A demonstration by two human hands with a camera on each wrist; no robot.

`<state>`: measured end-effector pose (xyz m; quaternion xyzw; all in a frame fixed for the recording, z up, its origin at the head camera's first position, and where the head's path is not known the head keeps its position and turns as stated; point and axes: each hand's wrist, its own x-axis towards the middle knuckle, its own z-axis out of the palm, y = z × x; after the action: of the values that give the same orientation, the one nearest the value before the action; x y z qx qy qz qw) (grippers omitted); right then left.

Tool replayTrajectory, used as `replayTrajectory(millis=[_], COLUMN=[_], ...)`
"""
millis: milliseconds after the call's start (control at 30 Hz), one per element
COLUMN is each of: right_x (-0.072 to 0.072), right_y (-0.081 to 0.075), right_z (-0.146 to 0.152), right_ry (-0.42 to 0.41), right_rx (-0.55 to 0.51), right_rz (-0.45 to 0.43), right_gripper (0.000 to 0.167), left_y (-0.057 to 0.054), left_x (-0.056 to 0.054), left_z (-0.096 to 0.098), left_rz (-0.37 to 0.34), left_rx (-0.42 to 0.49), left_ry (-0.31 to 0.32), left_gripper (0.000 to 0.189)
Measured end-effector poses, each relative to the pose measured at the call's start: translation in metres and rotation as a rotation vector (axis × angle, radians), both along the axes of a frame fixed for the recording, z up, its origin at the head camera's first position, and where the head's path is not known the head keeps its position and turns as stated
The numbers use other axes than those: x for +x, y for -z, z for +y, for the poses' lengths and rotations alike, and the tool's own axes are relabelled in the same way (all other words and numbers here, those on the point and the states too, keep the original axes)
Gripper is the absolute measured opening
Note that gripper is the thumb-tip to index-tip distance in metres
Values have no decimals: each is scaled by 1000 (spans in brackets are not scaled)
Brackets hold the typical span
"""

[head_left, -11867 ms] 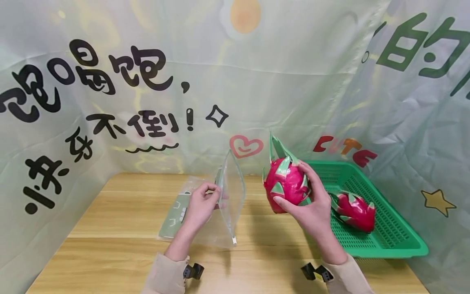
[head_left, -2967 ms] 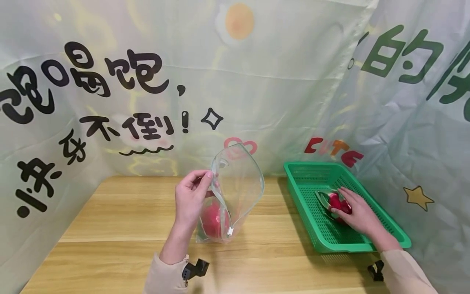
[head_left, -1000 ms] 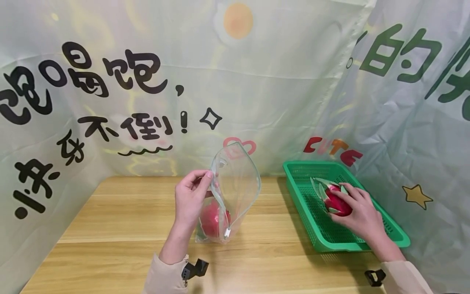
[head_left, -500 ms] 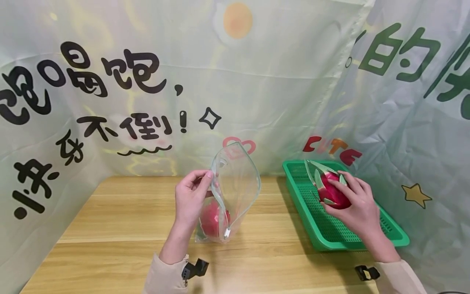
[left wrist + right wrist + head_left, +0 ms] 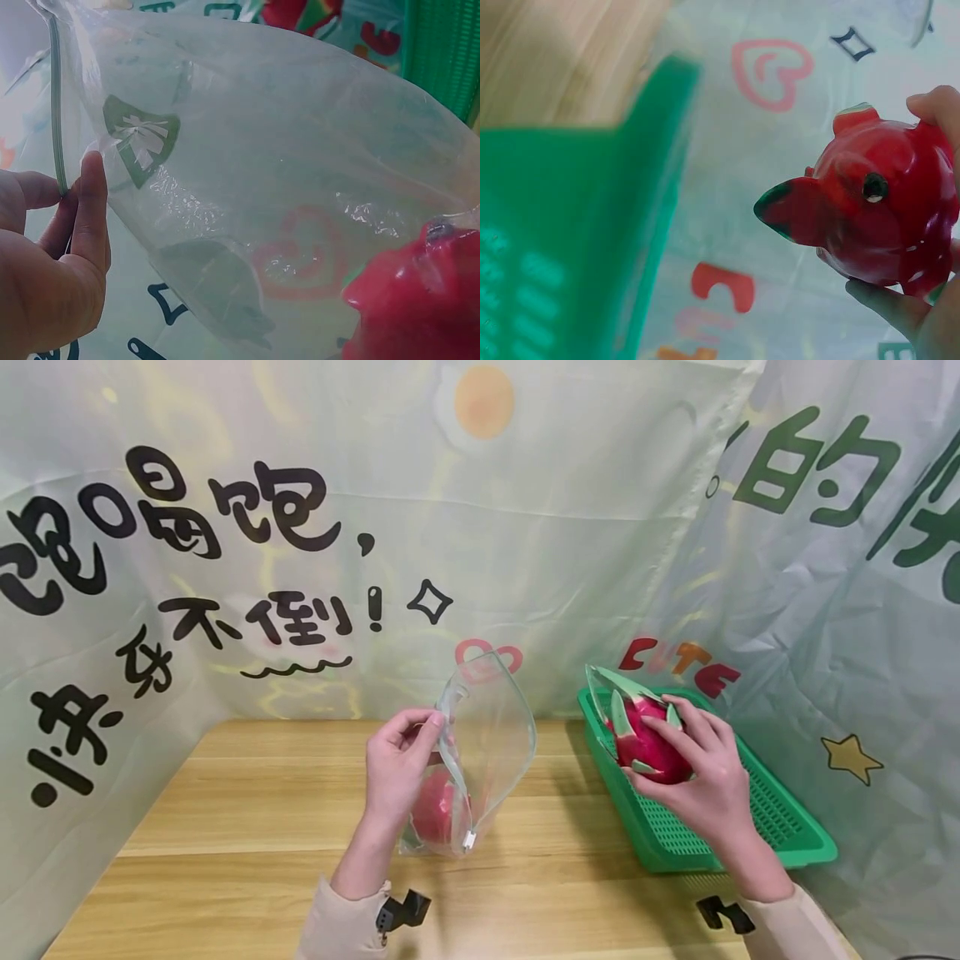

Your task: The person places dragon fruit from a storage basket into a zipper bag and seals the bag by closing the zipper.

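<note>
My left hand [image 5: 401,768] pinches the rim of a clear zip bag [image 5: 491,735] between thumb and fingers, and the bag's mouth gapes toward the right. Inside, at the bottom, lies a dragon fruit [image 5: 433,806], seen through the plastic; the left wrist view shows its red skin [image 5: 420,300] at the lower right. A white slider [image 5: 468,840] sits at the lower end of the zip. My right hand [image 5: 705,768] grips a second dragon fruit [image 5: 648,739], pink-red with green scales, raised over the left side of the green basket [image 5: 795,827].
The perforated basket stands at the right of the wooden table [image 5: 247,827], close to the cloth wall. A printed cloth backdrop [image 5: 570,527] encloses the back and sides. A black wrist camera [image 5: 403,910] is strapped at the left sleeve.
Earlier the first dragon fruit went from my right hand into the bag. Since then my right hand has lifted the second from the basket and moved it left. My left hand keeps holding the bag.
</note>
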<state>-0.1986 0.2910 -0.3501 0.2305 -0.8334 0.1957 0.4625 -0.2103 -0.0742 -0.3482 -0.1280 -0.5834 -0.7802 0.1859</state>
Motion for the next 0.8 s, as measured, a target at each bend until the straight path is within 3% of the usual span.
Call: replayTrajectory(millis=[433, 800], right_x=[15, 43], right_y=[-26, -51], right_z=[-41, -78], right_ry=[-167, -261], right_rx=[-44, -90], right_rz=[160, 220], right_gripper=[66, 64], left_y=[1, 1], left_x=[2, 3], left_z=[6, 11], left_rz=[-3, -10], left_rx=[-11, 3], left_ry=[24, 57], left_gripper=[12, 12])
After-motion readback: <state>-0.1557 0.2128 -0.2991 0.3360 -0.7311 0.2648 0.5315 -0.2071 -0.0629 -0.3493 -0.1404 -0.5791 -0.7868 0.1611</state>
